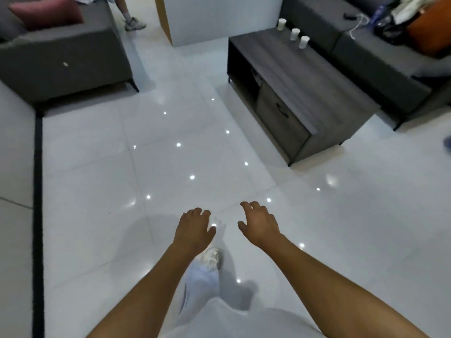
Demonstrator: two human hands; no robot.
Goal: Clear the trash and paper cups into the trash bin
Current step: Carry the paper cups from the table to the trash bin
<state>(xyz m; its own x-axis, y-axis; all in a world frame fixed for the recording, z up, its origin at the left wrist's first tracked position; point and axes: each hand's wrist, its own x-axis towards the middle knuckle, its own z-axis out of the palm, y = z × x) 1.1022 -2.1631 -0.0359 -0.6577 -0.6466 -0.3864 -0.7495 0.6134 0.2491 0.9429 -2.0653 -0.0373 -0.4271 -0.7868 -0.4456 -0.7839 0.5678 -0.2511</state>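
Three white paper cups stand upright on the far end of a dark wooden coffee table (312,76): one at the corner (281,23), one in the middle (294,34), one nearest me (303,41). My left hand (195,226) and my right hand (260,222) are stretched out low in front of me over the white tiled floor, palms down, fingers loosely apart and holding nothing. Both hands are far from the cups. No trash bin is in view.
A grey sofa (61,59) with a pink cushion stands at the back left. Another grey sofa (380,59) behind the table holds bags and clothes. Another person's leg and shoe (133,23) show at the top. My own leg and shoe (211,258) are below my hands.
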